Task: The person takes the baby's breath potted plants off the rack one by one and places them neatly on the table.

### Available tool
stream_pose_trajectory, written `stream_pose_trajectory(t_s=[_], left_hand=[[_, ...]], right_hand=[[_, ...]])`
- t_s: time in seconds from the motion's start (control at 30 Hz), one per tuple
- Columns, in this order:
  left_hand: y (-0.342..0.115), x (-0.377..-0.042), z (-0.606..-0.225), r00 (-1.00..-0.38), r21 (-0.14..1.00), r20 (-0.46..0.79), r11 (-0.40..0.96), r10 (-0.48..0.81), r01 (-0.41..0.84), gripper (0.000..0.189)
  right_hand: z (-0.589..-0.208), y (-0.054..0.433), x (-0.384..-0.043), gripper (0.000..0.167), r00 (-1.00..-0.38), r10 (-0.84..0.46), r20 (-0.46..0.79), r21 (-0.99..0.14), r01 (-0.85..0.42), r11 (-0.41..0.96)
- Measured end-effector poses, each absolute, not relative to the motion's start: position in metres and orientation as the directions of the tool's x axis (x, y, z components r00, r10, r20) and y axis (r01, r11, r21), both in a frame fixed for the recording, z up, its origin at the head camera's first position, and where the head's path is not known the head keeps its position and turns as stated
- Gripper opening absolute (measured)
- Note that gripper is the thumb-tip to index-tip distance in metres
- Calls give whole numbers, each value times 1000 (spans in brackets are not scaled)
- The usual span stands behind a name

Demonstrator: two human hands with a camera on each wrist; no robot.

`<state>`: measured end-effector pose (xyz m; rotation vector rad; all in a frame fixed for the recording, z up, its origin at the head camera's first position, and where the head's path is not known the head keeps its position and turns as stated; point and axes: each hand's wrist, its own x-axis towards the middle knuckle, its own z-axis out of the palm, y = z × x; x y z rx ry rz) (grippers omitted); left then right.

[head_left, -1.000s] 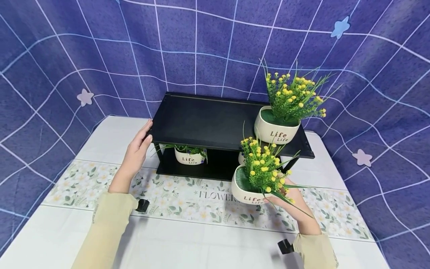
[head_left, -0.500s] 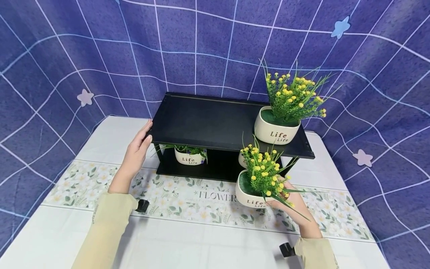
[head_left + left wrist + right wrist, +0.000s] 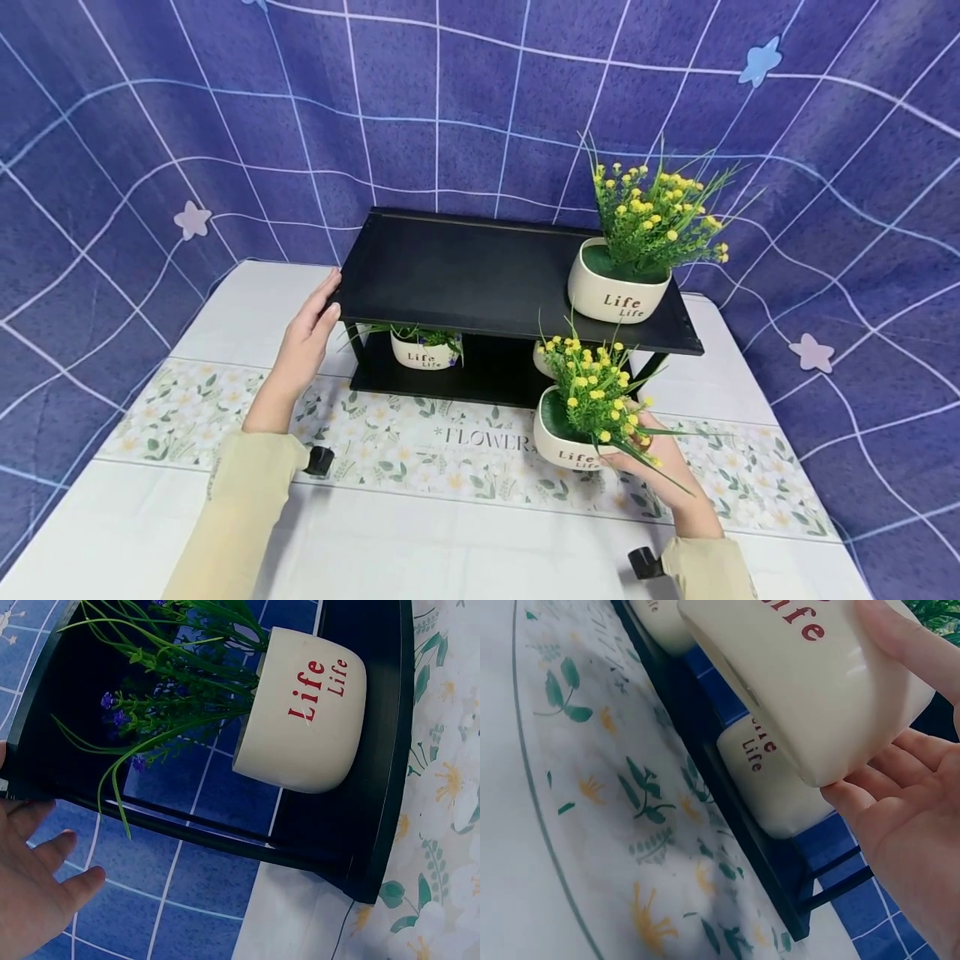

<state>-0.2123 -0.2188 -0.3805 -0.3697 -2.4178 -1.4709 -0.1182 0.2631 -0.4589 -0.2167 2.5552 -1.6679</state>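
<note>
My right hand (image 3: 660, 467) holds a white oval flowerpot (image 3: 570, 452) of yellow artificial flowers (image 3: 596, 383) in front of the rack. In the right wrist view, the thumb lies on one side of the pot (image 3: 832, 697) and the fingers (image 3: 892, 772) are on its other side and base. My left hand (image 3: 303, 329) touches the left end of the black two-tier rack (image 3: 457, 267), its fingers fairly straight. In the left wrist view, these fingers (image 3: 79, 889) are spread beside the rack's edge.
A similar yellow-flowered pot (image 3: 618, 287) stands on the top tier at the right. On the lower tier sit a blue-flowered pot (image 3: 425, 352) at left and another pot (image 3: 543, 360), partly hidden, at right. A purple grid curtain (image 3: 480, 92) hangs behind.
My right hand has moved the held flowerpot slightly right and down, toward me. The left hand has stayed on the rack's left end.
</note>
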Motion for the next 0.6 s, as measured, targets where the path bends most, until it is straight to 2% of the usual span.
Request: stream_pose_trajectory(t_s=[0.2, 0.6], left_hand=[[-212, -204, -371, -924, 827, 374, 425, 75, 369, 49], [-221, -214, -387, -921, 823, 381, 426, 73, 375, 50]], right_hand=[[-465, 267, -117, 81, -979, -194, 54, -908, -129, 399], [-482, 273, -121, 78, -975, -212, 68, -903, -151, 402]])
